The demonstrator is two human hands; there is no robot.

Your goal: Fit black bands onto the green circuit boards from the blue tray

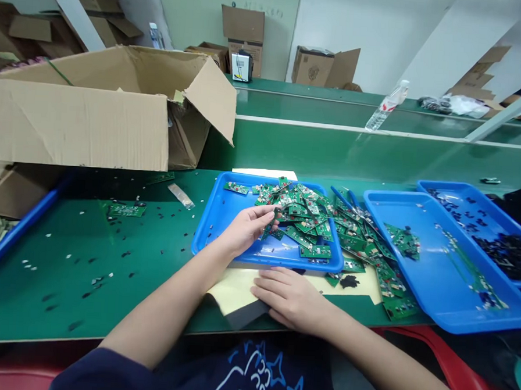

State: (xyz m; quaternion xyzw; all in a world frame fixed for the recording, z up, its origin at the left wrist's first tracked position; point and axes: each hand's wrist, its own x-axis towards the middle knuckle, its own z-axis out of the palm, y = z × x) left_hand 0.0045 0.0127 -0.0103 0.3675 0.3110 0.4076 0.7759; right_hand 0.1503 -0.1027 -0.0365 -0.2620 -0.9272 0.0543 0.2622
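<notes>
My left hand [250,228] reaches over the blue tray [213,216] and pinches a small green circuit board [271,223] between thumb and fingers. Much of that board is hidden by the fingers. Just beyond it, a heap of similar green circuit boards [306,204] fills the right part of the tray. My right hand [292,301] lies flat at the table's front edge, its fingers stretched over a yellow sheet [232,284] with a black strip [246,315] at its near corner. A small pile of black pieces [350,281] is to the right of this hand.
More boards [387,277] spill to the right, with blue-handled pliers [346,198] among them. Two blue trays [439,286] [474,194] hold boards and black parts. A large cardboard box [81,124] stands at left; scraps dot the green table [150,294]. A bottle [385,108] stands behind.
</notes>
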